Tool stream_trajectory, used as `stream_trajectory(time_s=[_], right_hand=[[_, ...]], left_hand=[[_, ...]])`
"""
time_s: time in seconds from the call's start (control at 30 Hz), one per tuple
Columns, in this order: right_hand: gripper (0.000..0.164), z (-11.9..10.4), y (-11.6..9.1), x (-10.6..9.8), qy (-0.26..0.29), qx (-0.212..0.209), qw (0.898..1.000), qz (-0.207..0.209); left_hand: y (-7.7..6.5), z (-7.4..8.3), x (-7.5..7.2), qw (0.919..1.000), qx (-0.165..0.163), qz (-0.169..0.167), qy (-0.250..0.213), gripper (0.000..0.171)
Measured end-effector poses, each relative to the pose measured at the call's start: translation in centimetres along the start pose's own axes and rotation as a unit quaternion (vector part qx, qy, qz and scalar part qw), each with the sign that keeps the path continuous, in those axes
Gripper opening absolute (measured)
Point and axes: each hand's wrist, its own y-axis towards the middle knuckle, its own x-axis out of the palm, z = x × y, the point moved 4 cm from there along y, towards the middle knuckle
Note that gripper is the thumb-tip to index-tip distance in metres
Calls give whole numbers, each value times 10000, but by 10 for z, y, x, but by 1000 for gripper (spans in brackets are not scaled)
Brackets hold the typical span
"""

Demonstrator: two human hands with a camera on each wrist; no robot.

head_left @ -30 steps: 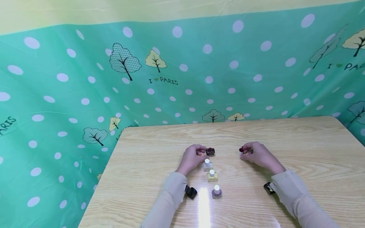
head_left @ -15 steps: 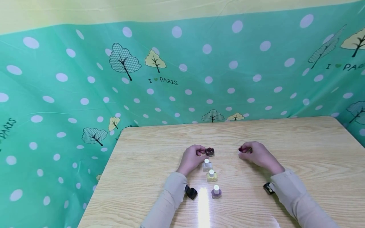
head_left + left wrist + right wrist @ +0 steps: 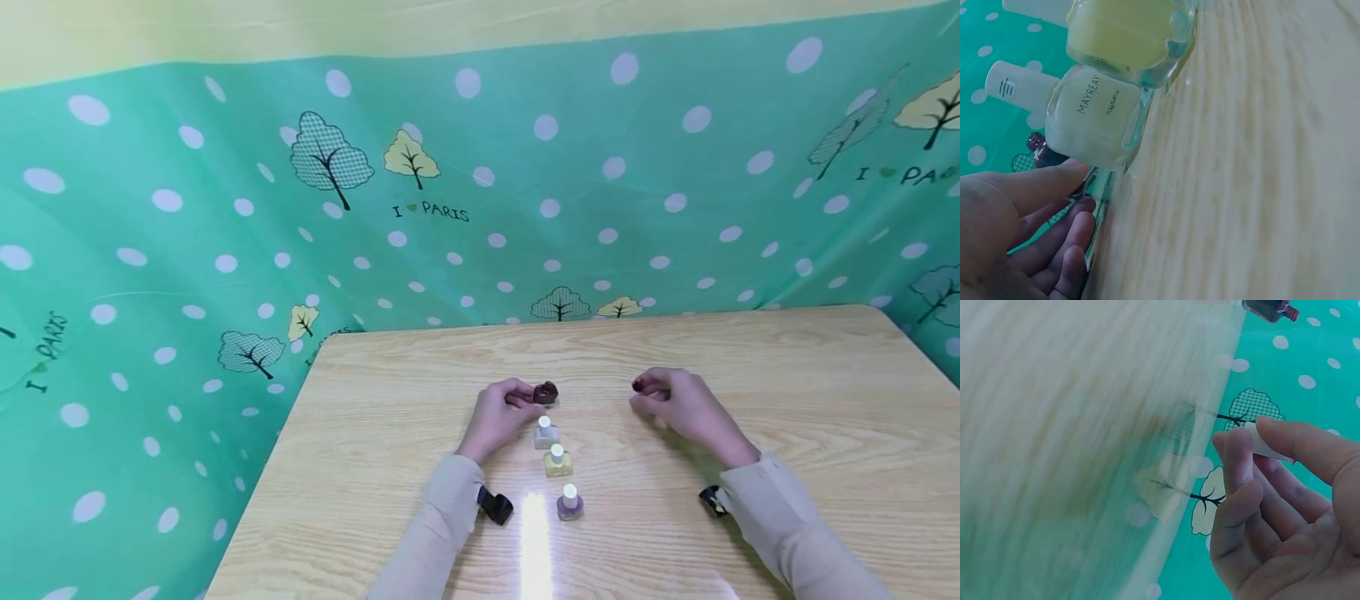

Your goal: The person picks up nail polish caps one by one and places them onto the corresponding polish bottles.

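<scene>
My left hand (image 3: 498,417) pinches an uncapped dark red nail polish bottle (image 3: 545,392) between thumb and fingers. In the left wrist view the bottle's bare red neck (image 3: 1036,141) shows, its body mostly hidden behind the thumb and a clear bottle. To the right, my right hand (image 3: 678,406) holds a white nail polish cap (image 3: 1265,445) between thumb and fingertips. Something dark red (image 3: 637,386) shows at its fingers in the head view. Just below the left hand stand a capped clear polish bottle (image 3: 546,433), a yellow one (image 3: 557,461) and a purple one (image 3: 570,503).
All this is on a light wooden table (image 3: 390,383). A green dotted curtain (image 3: 480,200) hangs behind its back edge and along its left side. Dark wrist cameras (image 3: 495,506) sit under both sleeves, close over the tabletop.
The dark red bottle has shifted slightly left and back in my left hand and now leans. My right hand, still with the cap, has moved a little to the right.
</scene>
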Motion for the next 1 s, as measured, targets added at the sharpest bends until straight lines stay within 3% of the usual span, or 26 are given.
stream_trajectory(time_s=[0.33,0.73,1.0], right_hand=[[27,-6,-5,-1,23,-82,9997,218],[29,-13,-12,-1,94,-135,9999,-40],[28,-25,-17,-3,64,-317,9995,35]], left_hand=[[-6,-9,-13,9979,-196,269,-558,25],[-22,-13,-27,9933,-403,298,-1041,32],[-31,-12,-33,9906,-447,182,-1276,34]])
